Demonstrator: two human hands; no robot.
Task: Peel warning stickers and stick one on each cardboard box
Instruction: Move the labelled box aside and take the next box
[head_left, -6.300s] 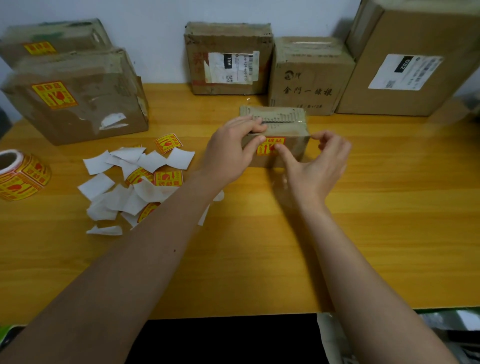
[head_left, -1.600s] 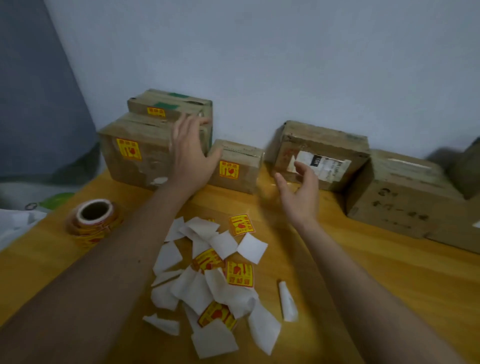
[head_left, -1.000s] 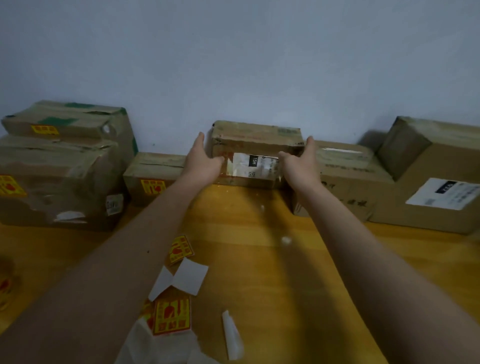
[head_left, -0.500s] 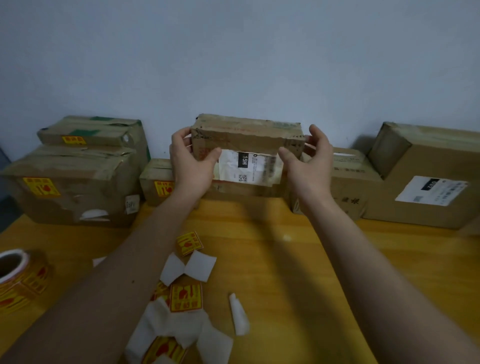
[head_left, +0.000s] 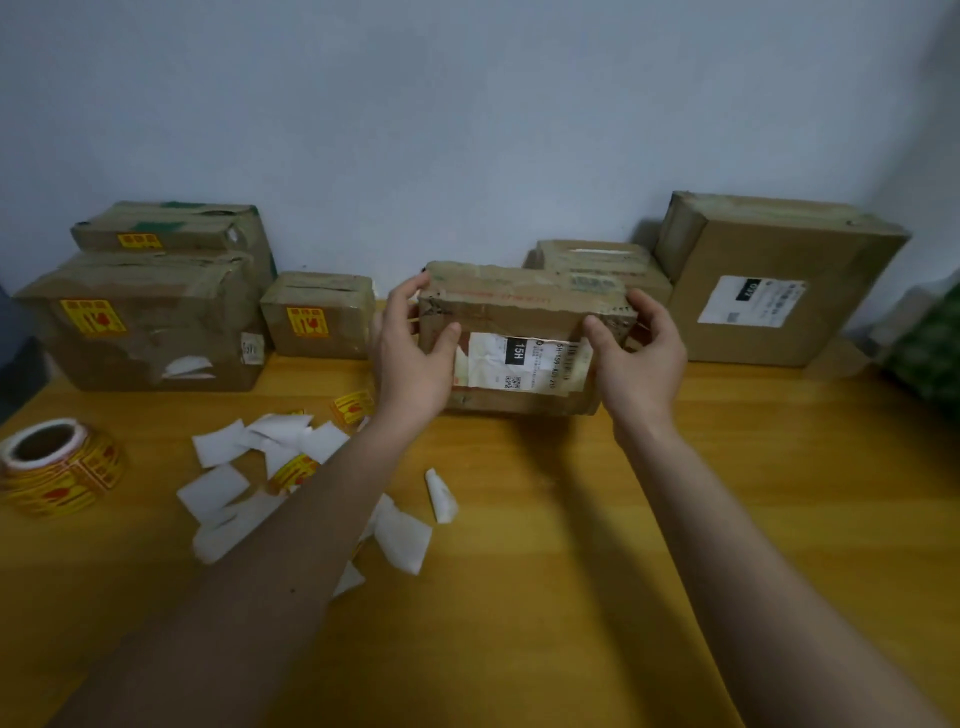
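**Both hands bringing the next box forward**

Left hand (head_left: 415, 358) and right hand (head_left: 636, 358) grip the ends of the brown cardboard box with the white shipping label (head_left: 519, 332), thumbs on its front, fingers curled behind. I judge it just above the yellow wooden worktop (head_left: 571, 519), near the wall.

I would set it down flat, label face toward me, leaving bare cardboard for a red-and-yellow warning sticker (head_left: 353, 406).

Half a second ago the box was higher and farther back; now it is lower and nearer. The small stickered box (head_left: 317, 314) sits unchanged at left, beside the sticker roll (head_left: 57, 467) and white backing scraps (head_left: 244, 467).
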